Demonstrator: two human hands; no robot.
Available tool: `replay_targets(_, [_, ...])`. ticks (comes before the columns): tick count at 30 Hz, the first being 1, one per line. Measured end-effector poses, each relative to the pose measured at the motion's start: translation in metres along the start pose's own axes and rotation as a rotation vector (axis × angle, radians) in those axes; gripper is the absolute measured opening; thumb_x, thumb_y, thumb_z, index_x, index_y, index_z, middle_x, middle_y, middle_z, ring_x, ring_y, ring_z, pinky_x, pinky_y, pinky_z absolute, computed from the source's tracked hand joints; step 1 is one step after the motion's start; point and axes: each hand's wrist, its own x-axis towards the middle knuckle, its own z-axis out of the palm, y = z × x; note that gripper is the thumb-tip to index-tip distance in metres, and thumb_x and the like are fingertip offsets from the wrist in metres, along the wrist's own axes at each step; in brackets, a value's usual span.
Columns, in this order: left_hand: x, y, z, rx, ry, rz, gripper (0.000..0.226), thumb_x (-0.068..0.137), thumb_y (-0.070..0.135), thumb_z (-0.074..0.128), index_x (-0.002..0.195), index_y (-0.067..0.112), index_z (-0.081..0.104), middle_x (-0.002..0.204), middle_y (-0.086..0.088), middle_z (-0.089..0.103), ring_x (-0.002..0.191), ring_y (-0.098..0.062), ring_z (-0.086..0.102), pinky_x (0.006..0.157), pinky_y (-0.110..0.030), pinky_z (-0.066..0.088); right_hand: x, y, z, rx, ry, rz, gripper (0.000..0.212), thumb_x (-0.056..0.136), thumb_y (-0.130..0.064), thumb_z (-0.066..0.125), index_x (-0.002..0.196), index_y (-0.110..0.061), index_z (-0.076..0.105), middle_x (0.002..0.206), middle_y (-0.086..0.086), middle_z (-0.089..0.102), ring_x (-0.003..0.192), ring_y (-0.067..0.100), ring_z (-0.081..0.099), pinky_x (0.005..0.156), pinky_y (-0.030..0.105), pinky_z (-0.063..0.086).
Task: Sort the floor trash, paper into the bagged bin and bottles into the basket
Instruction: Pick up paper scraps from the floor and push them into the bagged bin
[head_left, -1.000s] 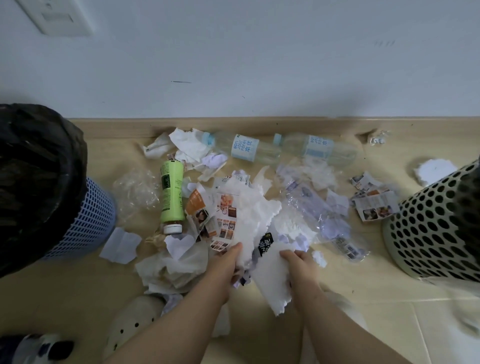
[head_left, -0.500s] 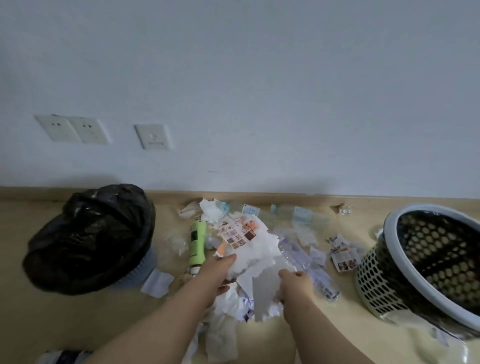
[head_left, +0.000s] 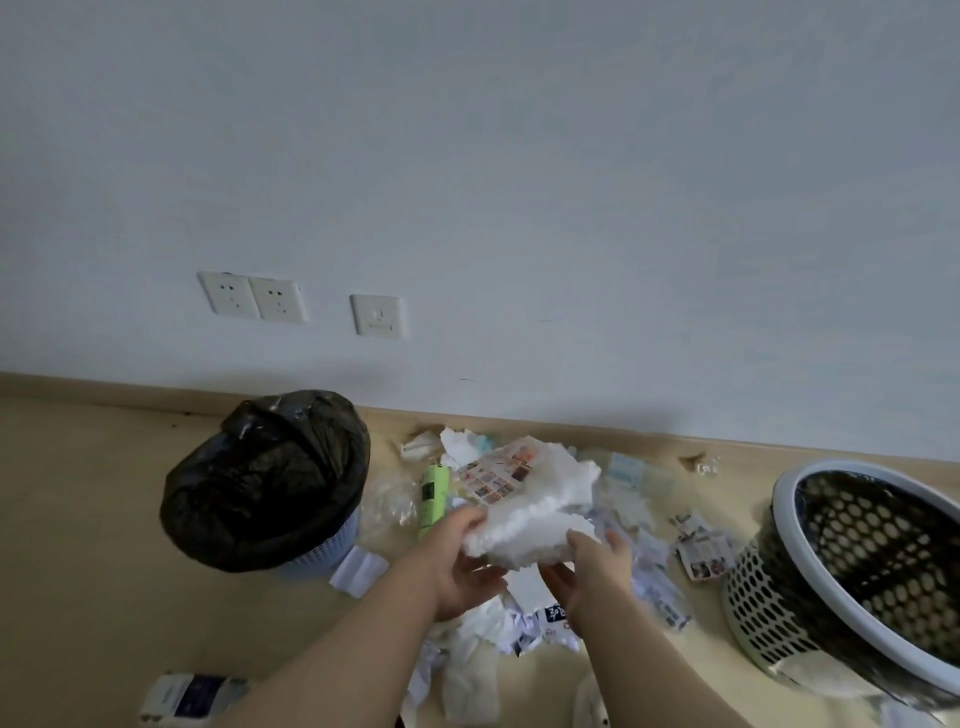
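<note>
Both hands hold a bundle of crumpled white paper and a printed leaflet (head_left: 530, 504) lifted above the floor pile. My left hand (head_left: 460, 558) grips its left side and my right hand (head_left: 592, 564) grips its lower right. The bin lined with a black bag (head_left: 270, 478) stands to the left. The white perforated basket (head_left: 852, 571) stands at the right. A green bottle (head_left: 432, 493) lies on the floor behind the bundle. Clear bottles (head_left: 623, 475) lie blurred by the skirting board.
More torn paper and tissue (head_left: 478, 654) litter the floor below my hands. Leaflet scraps (head_left: 701, 551) lie next to the basket, a white sheet (head_left: 358, 569) by the bin. A blue-white packet (head_left: 192, 696) lies at the bottom left. Wall sockets (head_left: 254, 296) sit above.
Both hands gathered the paper off the floor and raised it as a bundle. The view tilted up, showing the bin, the basket and more wall.
</note>
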Motion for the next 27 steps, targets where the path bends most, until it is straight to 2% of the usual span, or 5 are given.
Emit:
replay_targets(4, [-0.003, 0.004, -0.007, -0.233, -0.031, -0.072, 0.026, 0.089, 0.021, 0.054, 0.092, -0.005, 0.057, 0.072, -0.023, 0.064, 0.068, -0.034, 0.061, 0.048, -0.044, 0.057, -0.004, 0.004, -0.003, -0.079, -0.023, 0.010, 0.051, 0.092, -0.002, 0.048, 0.137, -0.024, 0.036, 0.078, 0.007, 0.047, 0.069, 0.027, 0.061, 0.044, 0.027, 0.054])
replay_targets(11, [0.006, -0.007, 0.000, 0.223, 0.166, 0.090, 0.013, 0.086, 0.021, 0.058, 0.085, 0.009, 0.054, 0.080, -0.012, 0.058, 0.072, -0.023, 0.059, 0.064, -0.035, 0.054, 0.001, 0.003, -0.007, -0.138, -0.053, 0.004, 0.050, 0.092, 0.000, 0.042, 0.137, -0.018, 0.037, 0.076, 0.009, 0.051, 0.068, 0.027, 0.058, 0.054, 0.034, 0.053])
replay_targets(15, [0.009, -0.005, 0.003, 0.199, 0.154, 0.130, 0.010, 0.086, 0.013, 0.060, 0.093, 0.008, 0.054, 0.093, -0.012, 0.060, 0.069, -0.021, 0.061, 0.057, -0.034, 0.056, -0.001, 0.000, -0.004, -0.081, -0.125, 0.003, 0.051, 0.093, -0.001, 0.044, 0.139, -0.020, 0.036, 0.094, 0.015, 0.057, 0.101, 0.039, 0.063, 0.055, 0.035, 0.052])
replay_targets(19, [0.006, -0.002, 0.003, 0.080, 0.145, 0.157, 0.010, 0.088, 0.009, 0.057, 0.095, 0.002, 0.055, 0.073, -0.014, 0.061, 0.048, -0.019, 0.060, 0.044, -0.027, 0.055, -0.007, -0.002, 0.003, -0.034, -0.268, 0.016, 0.055, 0.095, -0.009, 0.046, 0.142, -0.030, 0.028, 0.105, 0.011, 0.052, 0.085, 0.032, 0.064, 0.060, 0.036, 0.054])
replay_targets(27, [-0.002, 0.022, -0.036, -0.270, 0.314, 0.327, 0.023, 0.085, 0.012, 0.058, 0.106, 0.003, 0.054, 0.098, -0.017, 0.053, 0.065, -0.021, 0.052, 0.050, -0.027, 0.051, -0.005, 0.013, 0.025, -0.138, -0.298, 0.039, 0.047, 0.094, -0.022, 0.052, 0.139, -0.022, 0.038, 0.099, 0.004, 0.058, 0.084, 0.025, 0.063, 0.066, 0.035, 0.053])
